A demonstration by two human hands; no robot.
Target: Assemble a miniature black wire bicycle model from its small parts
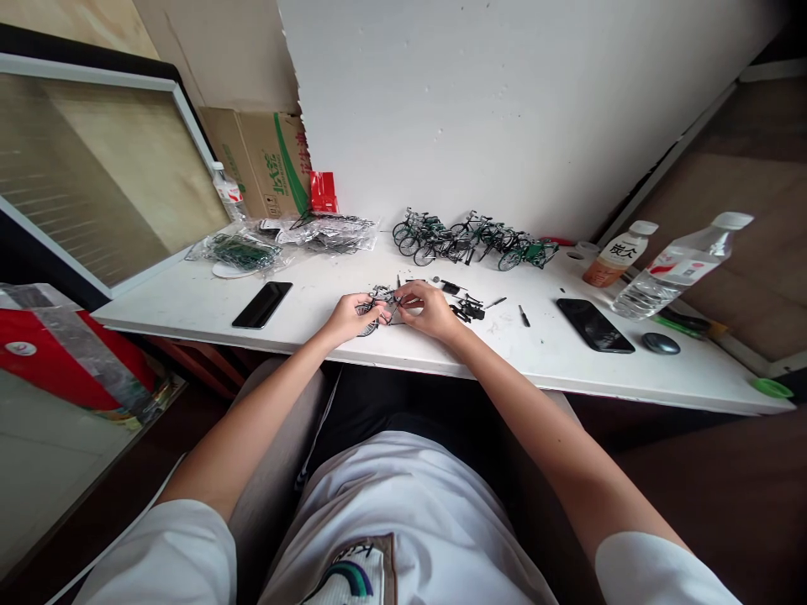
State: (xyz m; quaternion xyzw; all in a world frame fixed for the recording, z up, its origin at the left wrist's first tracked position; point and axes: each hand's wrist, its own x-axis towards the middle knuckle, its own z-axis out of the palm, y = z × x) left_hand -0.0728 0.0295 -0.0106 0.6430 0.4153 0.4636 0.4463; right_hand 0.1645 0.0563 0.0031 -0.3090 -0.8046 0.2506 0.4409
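Near the front edge of the white table, my left hand (353, 317) is closed on a small model bicycle (367, 328), with its spoked wheel showing below the fingers. My right hand (425, 307) pinches at the frame end of the same bicycle from the right; a small part may be between those fingertips, but I cannot make it out. Loose black parts (467, 309) lie just right of my right hand, along with a small dark screwdriver-like piece (524, 316).
Several assembled model bicycles (445, 244) stand at the back. Plastic bags of parts (243, 250) lie back left. One phone (262, 304) is at left, another phone (594, 324) at right, beside a dark rounded object (661, 343). Bottles (681, 265) stand at the right end.
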